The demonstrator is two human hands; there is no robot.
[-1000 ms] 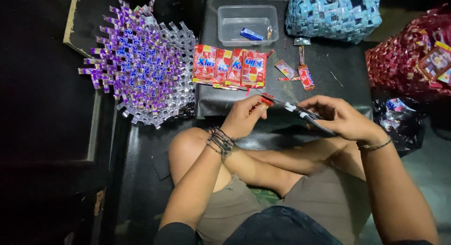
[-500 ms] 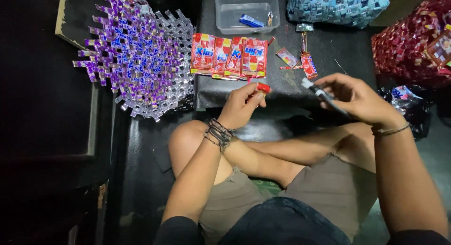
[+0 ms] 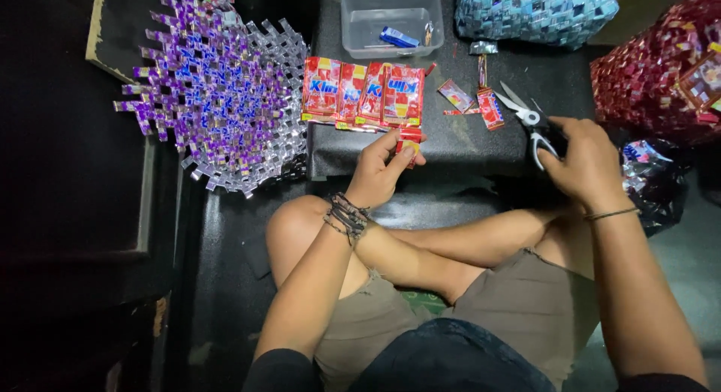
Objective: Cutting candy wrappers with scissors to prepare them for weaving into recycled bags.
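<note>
The left hand [image 3: 381, 170] pinches a small folded red wrapper piece [image 3: 409, 140] between thumb and fingertips, at the near edge of the dark work board [image 3: 451, 148]. The piece is glossy foil, touching the front of a row of flat red sachets [image 3: 364, 93] laid overlapping on the board. The right hand [image 3: 586, 163] is closed around the black handles of the scissors [image 3: 526, 120]; the bright metal blades stand apart and point toward the board's centre. Just left of the blades lie short red wrapper strips [image 3: 481, 103]. Behind the sachets sits a clear, rectangular plastic tub [image 3: 360, 31]. Left of the board lies a purple and silver woven mat [image 3: 218, 91] of folded foil strips with a ragged, stepped edge.
</note>
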